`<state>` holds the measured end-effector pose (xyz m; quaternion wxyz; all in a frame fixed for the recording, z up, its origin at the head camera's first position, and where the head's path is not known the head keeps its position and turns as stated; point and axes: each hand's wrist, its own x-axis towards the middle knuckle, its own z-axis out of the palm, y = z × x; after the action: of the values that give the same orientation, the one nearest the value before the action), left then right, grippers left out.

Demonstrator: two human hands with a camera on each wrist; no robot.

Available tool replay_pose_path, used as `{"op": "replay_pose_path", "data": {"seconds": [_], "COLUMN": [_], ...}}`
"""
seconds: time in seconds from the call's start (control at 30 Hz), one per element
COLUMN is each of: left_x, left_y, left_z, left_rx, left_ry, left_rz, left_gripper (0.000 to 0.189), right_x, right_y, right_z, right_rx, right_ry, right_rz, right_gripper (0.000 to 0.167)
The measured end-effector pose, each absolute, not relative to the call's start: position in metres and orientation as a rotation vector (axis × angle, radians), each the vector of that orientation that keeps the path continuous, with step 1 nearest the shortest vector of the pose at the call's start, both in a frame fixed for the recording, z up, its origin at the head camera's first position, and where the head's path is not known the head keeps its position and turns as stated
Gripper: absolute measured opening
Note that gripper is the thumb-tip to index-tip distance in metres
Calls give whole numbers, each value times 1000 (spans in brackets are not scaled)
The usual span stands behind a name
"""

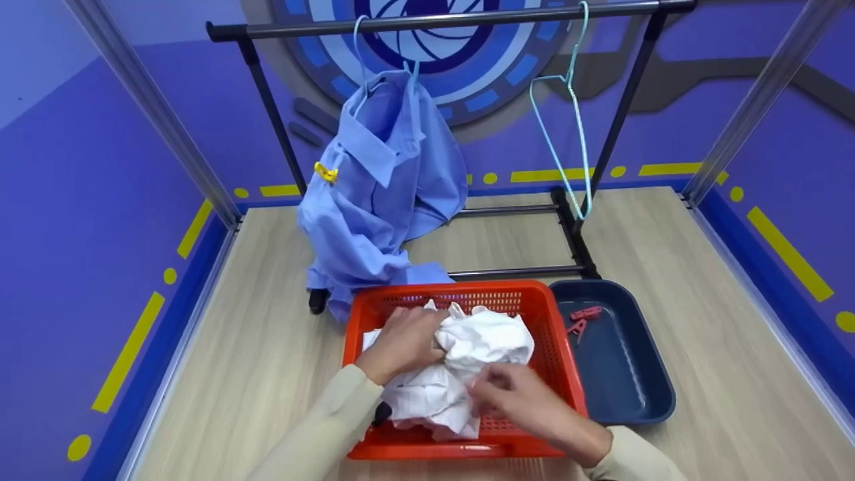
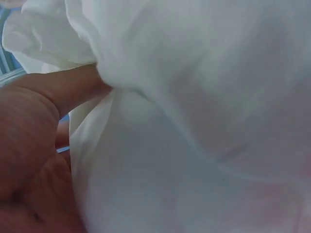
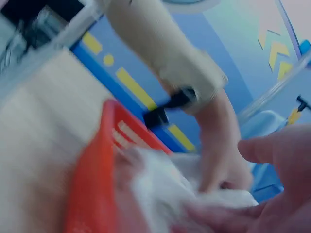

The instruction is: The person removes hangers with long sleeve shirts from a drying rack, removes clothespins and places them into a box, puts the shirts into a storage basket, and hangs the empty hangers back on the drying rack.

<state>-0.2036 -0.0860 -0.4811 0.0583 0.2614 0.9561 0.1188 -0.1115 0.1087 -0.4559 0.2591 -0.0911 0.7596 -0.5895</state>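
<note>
A crumpled white garment [image 1: 491, 339] lies in the red basket [image 1: 568, 374]. My left hand [image 1: 409, 337] grips its upper left part; in the left wrist view the thumb [image 2: 73, 90] goes into a fold of the white cloth [image 2: 160, 136], with the other fingers partly hidden behind it. Over the garment's lower right side is my right hand [image 1: 518, 395], blurred. In the right wrist view its thumb [image 3: 262, 148] stands apart from the fingers, which reach over the cloth.
Behind the basket, a blue shirt [image 1: 374, 220] with a yellow clip [image 1: 326, 172] hangs from a black rack [image 1: 467, 20]. An unused light-blue hanger [image 1: 542, 127] hangs at the rack's right. A dark blue tray [image 1: 618, 374] with red clips [image 1: 586, 312] stands right of the basket.
</note>
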Motion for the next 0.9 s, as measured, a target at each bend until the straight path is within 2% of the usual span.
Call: {"op": "replay_pose_path", "data": {"seconds": [0.2, 0.37, 0.43, 0.53, 0.7, 0.9], "left_x": [-191, -182, -180, -177, -174, -180], "left_y": [-84, -88, -91, -95, -104, -115], "left_z": [-474, -463, -458, -452, -456, -484], "left_rx": [831, 892, 932, 966, 855, 672], "left_ry": [2885, 2932, 2968, 2995, 2933, 2770], "left_rz": [372, 337, 349, 404, 409, 434], "left_gripper": [52, 76, 74, 59, 38, 42], "right_x": [-132, -147, -150, -153, -158, -159], "right_y": [122, 127, 128, 129, 129, 125], "right_z": [-438, -453, -462, -470, -477, -484], "right_rx": [-319, -301, -278, -228, -233, -250], "right_ry": [2199, 2390, 2406, 2377, 2325, 2294], "right_rz": [-1589, -1421, -1389, -1399, -1389, -1318], "right_gripper": [29, 36, 41, 49, 58, 59]}}
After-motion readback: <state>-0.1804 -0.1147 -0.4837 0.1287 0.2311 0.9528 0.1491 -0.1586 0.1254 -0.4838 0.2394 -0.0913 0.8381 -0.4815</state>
